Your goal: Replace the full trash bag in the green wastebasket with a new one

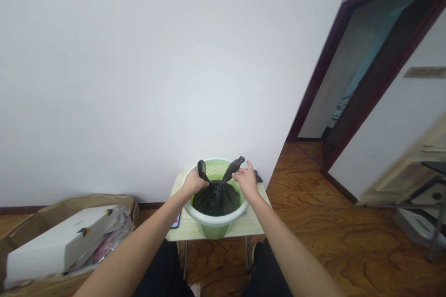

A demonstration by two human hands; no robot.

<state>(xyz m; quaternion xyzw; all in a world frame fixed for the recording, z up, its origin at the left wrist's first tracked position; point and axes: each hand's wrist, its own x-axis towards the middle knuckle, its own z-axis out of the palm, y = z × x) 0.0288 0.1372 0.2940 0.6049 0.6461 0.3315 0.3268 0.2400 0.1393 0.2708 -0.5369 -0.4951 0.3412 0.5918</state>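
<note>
A black plastic bag point(212, 200) sits inside a light green plastic basket point(223, 217) with a pale rim and perforated sides. Its top is gathered in the middle, and two twisted ends stick up to either side. My left hand point(195, 182) is closed on the left end, with the tip poking up above the fingers. At the right end, my right hand point(246, 181) pinches the plastic between thumb and fingers, its index finger raised. Both hands are over the basket's rim.
The basket stands on a small pale wooden table point(256, 228) against a white wall. A phone point(176, 222) lies at its left edge, and more black plastic point(258, 177) at its right. On the floor, a cardboard box point(130, 206) holds a white box point(57, 241). A doorway point(331, 79) opens at right.
</note>
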